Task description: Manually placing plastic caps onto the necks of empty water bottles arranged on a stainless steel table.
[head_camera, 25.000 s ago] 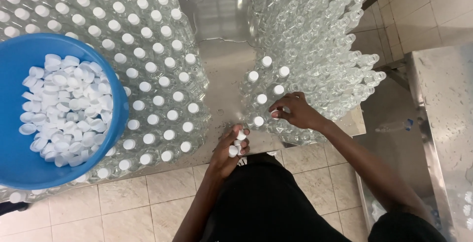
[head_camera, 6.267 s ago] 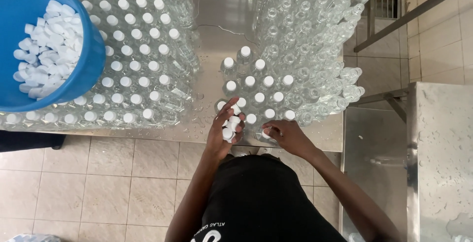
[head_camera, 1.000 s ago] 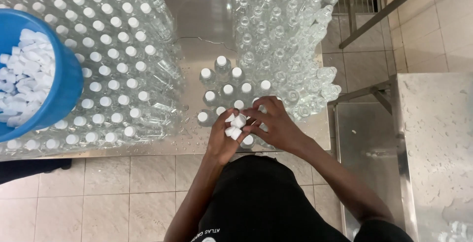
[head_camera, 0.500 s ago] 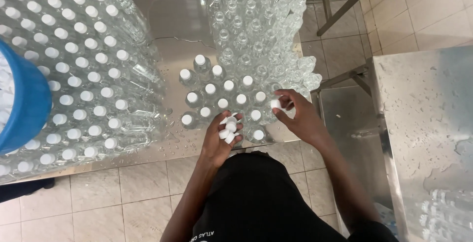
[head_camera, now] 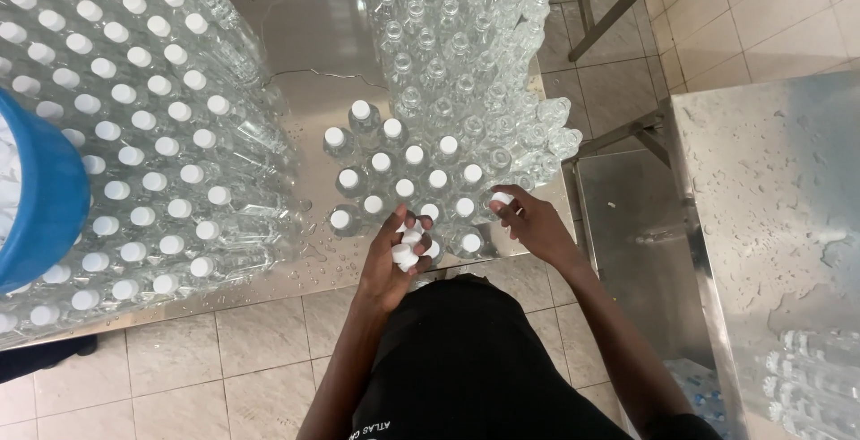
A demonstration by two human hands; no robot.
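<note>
Caps (head_camera: 406,245), small and white, lie bunched in your left hand (head_camera: 391,265), which is cupped palm-up around them at the near edge of the wet steel bench (head_camera: 313,37). Your right hand (head_camera: 528,223) reaches in just beside it, thumb and fingertips pinched narrow on a single white cap (head_camera: 503,198) over a bottle at the right end of the front rows. Those capped clear bottles (head_camera: 405,171) stand upright in a tight cluster near the bench's front edge; behind them, toward the far edge, open-necked bottles (head_camera: 448,37) crowd together without caps. Along the left side of the bench stands a large block of capped bottles (head_camera: 134,135), and a blue tub (head_camera: 40,198) overlaps its left edge.
</note>
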